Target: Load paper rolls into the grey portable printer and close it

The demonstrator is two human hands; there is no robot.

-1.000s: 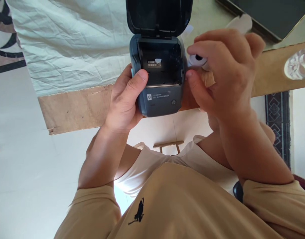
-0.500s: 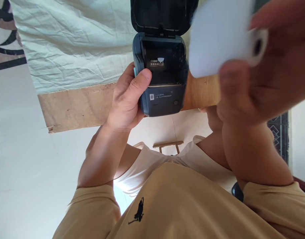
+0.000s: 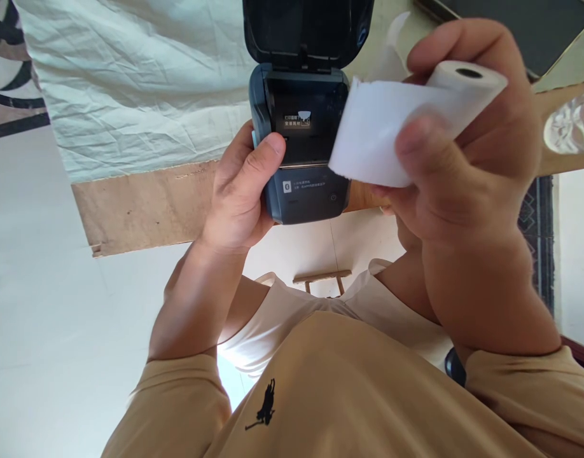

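Note:
My left hand (image 3: 242,184) grips the left side of a dark blue label printer (image 3: 306,194), its thumb over the rim of the paper bay. The printer's black lid (image 3: 308,32) stands open at the far end, and no roll lies in the bay. In my right hand (image 3: 464,172) is a white roll of label paper (image 3: 449,102), with the thumb pressed on its unrolled end. That loose end reaches left to the printer's right edge and overlaps it in view. A thin curling strip (image 3: 394,48) rises behind the roll.
Pale green cloth (image 3: 144,83) covers most of the wooden table (image 3: 149,207), whose front edge is bare. A dark flat device (image 3: 525,32) lies at the back right. A clear plastic or glass object (image 3: 573,124) stands at the right. Under the table edge shows a small wooden stool (image 3: 323,277).
My right hand has turned the paper roll and brought its loose end down and left, close to the printer. The printer has shifted slightly left with my left hand.

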